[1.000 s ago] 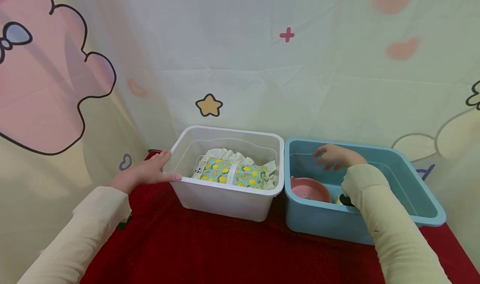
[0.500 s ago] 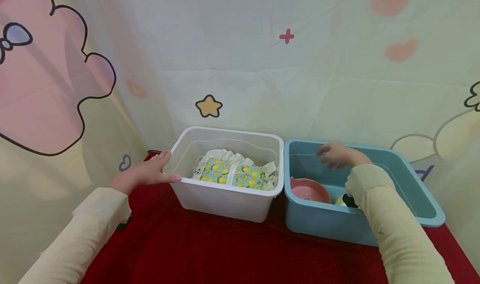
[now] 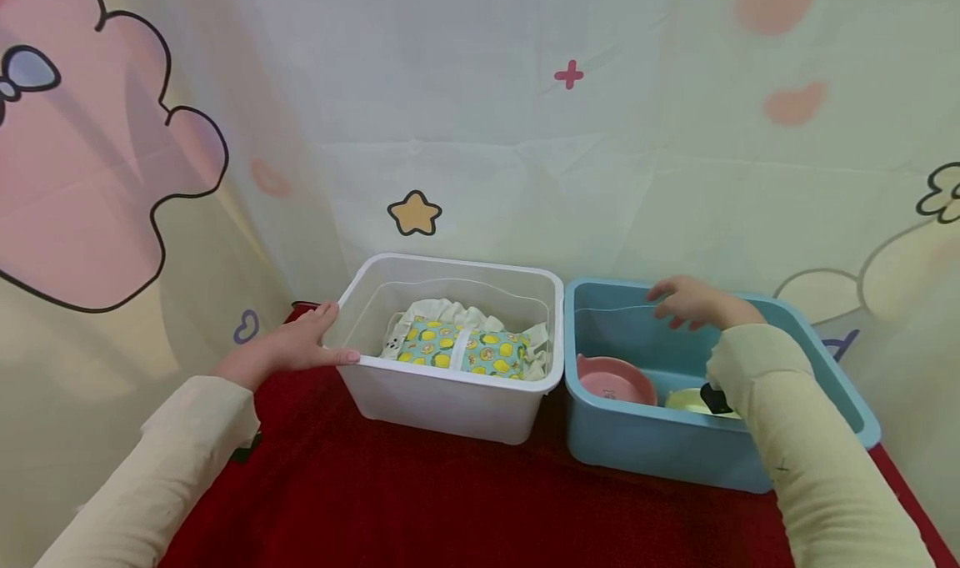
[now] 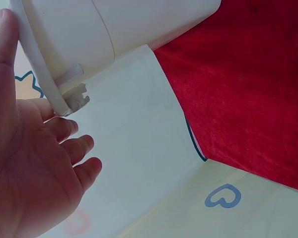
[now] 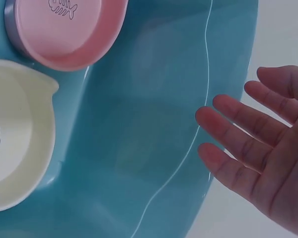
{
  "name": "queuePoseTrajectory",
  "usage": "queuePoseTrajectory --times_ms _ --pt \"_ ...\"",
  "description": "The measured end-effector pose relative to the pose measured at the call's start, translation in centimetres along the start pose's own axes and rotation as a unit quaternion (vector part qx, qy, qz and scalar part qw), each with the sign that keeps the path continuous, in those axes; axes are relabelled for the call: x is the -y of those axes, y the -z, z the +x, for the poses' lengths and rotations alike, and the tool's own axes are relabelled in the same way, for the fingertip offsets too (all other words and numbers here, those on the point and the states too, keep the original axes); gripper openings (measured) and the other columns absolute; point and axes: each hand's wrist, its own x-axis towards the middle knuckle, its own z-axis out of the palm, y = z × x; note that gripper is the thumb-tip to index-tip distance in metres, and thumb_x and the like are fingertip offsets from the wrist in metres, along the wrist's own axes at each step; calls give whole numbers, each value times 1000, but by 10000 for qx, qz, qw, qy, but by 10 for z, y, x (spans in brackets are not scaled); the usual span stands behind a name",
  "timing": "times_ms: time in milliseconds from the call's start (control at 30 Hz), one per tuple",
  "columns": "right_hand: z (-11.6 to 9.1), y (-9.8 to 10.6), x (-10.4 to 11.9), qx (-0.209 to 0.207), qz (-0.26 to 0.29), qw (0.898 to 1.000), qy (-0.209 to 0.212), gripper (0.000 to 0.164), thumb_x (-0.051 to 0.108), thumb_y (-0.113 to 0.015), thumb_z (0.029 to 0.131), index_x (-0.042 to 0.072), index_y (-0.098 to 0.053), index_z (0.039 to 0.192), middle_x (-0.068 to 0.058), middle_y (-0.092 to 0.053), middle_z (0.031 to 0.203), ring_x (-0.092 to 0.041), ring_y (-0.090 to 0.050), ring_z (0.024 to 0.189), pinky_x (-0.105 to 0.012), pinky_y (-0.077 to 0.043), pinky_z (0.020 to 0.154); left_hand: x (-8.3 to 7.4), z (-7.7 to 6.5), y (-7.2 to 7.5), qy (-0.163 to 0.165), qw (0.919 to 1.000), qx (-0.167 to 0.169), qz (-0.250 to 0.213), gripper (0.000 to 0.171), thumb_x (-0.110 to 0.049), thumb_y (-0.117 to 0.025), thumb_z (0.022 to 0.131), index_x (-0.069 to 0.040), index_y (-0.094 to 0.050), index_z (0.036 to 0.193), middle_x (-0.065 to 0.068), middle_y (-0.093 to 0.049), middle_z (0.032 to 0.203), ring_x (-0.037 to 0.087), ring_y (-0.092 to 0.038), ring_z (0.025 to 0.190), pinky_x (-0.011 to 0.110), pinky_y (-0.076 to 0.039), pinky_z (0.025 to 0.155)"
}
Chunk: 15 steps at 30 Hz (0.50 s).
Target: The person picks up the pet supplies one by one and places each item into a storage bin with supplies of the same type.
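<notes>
My left hand point(image 3: 296, 343) rests at the left end of a white plastic bin point(image 3: 450, 401), its thumb and fingers touching the rim. In the left wrist view the other fingers point(image 4: 78, 148) hang loosely beside the rim. Inside the white bin lies a cloth bundle point(image 3: 480, 351) with a lemon print, a white band and ruffled edging. My right hand point(image 3: 693, 301) hovers over the blue bin point(image 3: 660, 443), fingers spread and holding nothing. A pink bowl point(image 5: 64, 29) and a pale yellow bowl point(image 5: 15, 134), both with fish-bone drawings, sit in the blue bin, apart from that hand.
The two bins stand side by side on a red cloth point(image 3: 420, 501). Close behind them hangs a pale curtain point(image 3: 480, 159) with cartoon prints, which also runs along the left side.
My right hand has drifted slightly right and up over the blue bin, so more of the yellow bowl shows. My left hand stays on the white bin's rim.
</notes>
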Motion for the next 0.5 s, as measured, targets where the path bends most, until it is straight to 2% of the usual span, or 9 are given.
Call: queuePoseTrajectory --times_ms 167,233,333,500 --pt "-5 4 -3 -59 -54 10000 19 46 17 -44 89 -8 -36 127 -32 -42 123 -42 -52 103 -48 -48 79 -1 1 1 -60 9999 15 -108 108 -61 -57 73 4 -2 140 28 -1 145 46 -4 131 64 -15 99" --pt "-6 6 -4 -206 -88 9997 46 45 16 -44 89 -8 -36 126 -32 -43 122 -41 -54 101 -45 -49 76 -2 0 1 -75 9999 37 -128 108 -60 -57 74 5 -2 140 28 -1 145 47 -5 131 64 -15 99" --pt "-8 6 -7 -733 -210 9968 220 42 12 -42 88 -9 -39 124 -33 -45 118 -37 -56 93 -42 -49 72 -5 -1 3 -57 9997 146 -193 107 -58 -57 74 4 -1 140 29 -2 144 47 -8 130 64 -17 99" --pt "-11 7 -10 -1645 -359 9850 370 40 8 -37 85 -8 -44 121 -33 -48 116 -41 -51 98 -51 -46 81 -11 -3 8 140 9988 444 -165 108 -59 -57 74 4 1 140 31 0 143 49 -9 129 64 -20 98"
